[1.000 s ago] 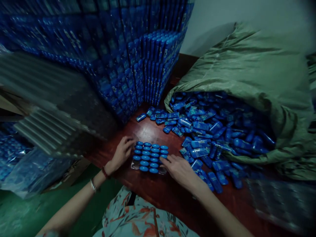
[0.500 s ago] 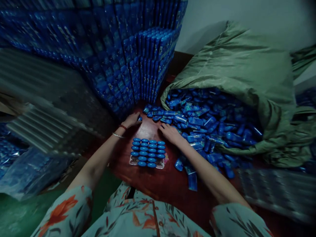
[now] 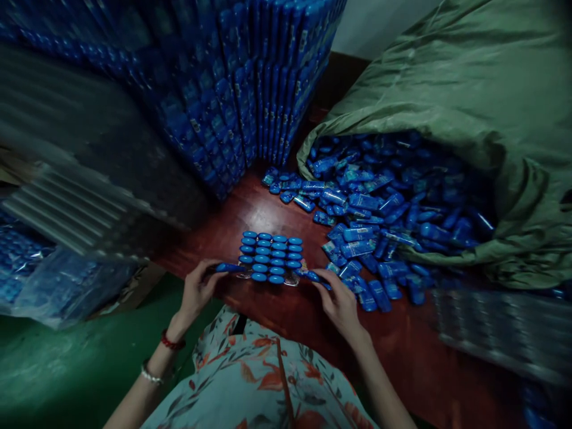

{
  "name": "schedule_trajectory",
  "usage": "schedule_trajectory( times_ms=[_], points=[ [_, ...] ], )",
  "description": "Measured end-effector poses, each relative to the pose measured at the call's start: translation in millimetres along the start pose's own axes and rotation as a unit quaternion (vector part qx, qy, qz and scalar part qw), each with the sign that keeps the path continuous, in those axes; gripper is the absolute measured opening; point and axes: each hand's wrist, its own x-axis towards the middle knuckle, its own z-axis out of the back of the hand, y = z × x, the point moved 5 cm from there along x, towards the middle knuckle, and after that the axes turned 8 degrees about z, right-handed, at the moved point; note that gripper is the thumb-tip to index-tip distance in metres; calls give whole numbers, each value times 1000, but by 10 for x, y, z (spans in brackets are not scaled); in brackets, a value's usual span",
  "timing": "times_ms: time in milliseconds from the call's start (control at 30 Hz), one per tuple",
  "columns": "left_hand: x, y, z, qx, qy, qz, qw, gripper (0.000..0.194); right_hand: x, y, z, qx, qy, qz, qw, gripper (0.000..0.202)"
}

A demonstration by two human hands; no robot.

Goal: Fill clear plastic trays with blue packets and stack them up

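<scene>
In the head view, several small blue bottles (image 3: pixel 269 253) stand upright in tight rows, their oval ends facing up, in a clear tray (image 3: pixel 291 282) on the dark red table. At the tray's near left corner, my left hand (image 3: pixel 199 292) pinches a blue bottle (image 3: pixel 227 268) lying on its side, its end towards the rows. My right hand (image 3: pixel 338 302) grips another blue bottle (image 3: pixel 316 277) at the near right corner. Both hands are closed, with fingers partly covering what they hold. Right of the tray, loose blue bottles (image 3: pixel 357 249) lie in a heap.
A green sack (image 3: pixel 429 113) spills the heap onto the red table (image 3: pixel 263 196). Tall stacks of blue bottles (image 3: pixel 205 101) rise at the back left. Stacked clear trays (image 3: pixel 75 208) stand left, more trays (image 3: pixel 500 333) right. A plastic-wrapped bundle (image 3: pixel 84 280) sits by the green floor.
Both hands have come back from the far side of the table to the tray's near corners, each with a blue bottle. The view has tilted and shifted slightly.
</scene>
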Motion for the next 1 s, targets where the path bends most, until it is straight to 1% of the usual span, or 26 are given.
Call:
schedule_trajectory(
  times_ms=[100, 133, 200, 267, 367, 500, 567, 600, 667, 700, 767, 833, 900, 933, 1000],
  points=[
    [-74, -183, -119, 26, 18, -99, 995, 16, 65, 131, -208, -64, 55, 132, 988, 44],
    [-76, -214, -149, 48, 31, -129, 990, 19, 84, 144, -238, -93, 67, 158, 981, 48],
    [-68, -242, -194, 104, 65, -181, 976, 25, 125, 150, -244, -152, 86, 186, 967, 52],
    [-57, -242, -229, 154, 103, -225, 957, 29, 170, 159, -225, -199, 118, 196, 953, 50],
    [-7, -254, -268, 185, 136, -272, 935, 31, 257, 216, -220, -252, 191, 196, 928, 42],
    [98, -354, -383, 230, 199, -299, 905, 29, 382, 376, -295, -296, 301, 195, 885, 39],
    [115, -425, -440, 266, 232, -303, 885, 30, 427, 442, -318, -316, 337, 179, 869, 40],
    [112, -461, -449, 287, 236, -304, 877, 31, 441, 465, -313, -322, 347, 172, 864, 41],
    [103, -515, -427, 330, 221, -298, 868, 34, 453, 481, -269, -316, 359, 169, 862, 41],
    [106, -536, -401, 345, 210, -294, 866, 35, 462, 465, -228, -304, 360, 170, 865, 40],
    [166, -580, -346, 348, 193, -285, 872, 35, 529, 351, -100, -286, 341, 152, 883, 41],
    [356, -636, -345, 313, 194, -267, 891, 32, 700, 115, 73, -296, 291, 83, 906, 43],
    [699, -713, -456, 263, 206, -236, 913, 28, 954, -175, 225, -327, 239, -4, 914, 44],
    [914, -750, -564, 242, 217, -211, 922, 26, 1097, -306, 262, -341, 229, -36, 911, 43],
    [1364, -815, -872, 239, 240, -157, 928, 26, 1375, -510, 241, -359, 249, -73, 897, 40]
  ],
)
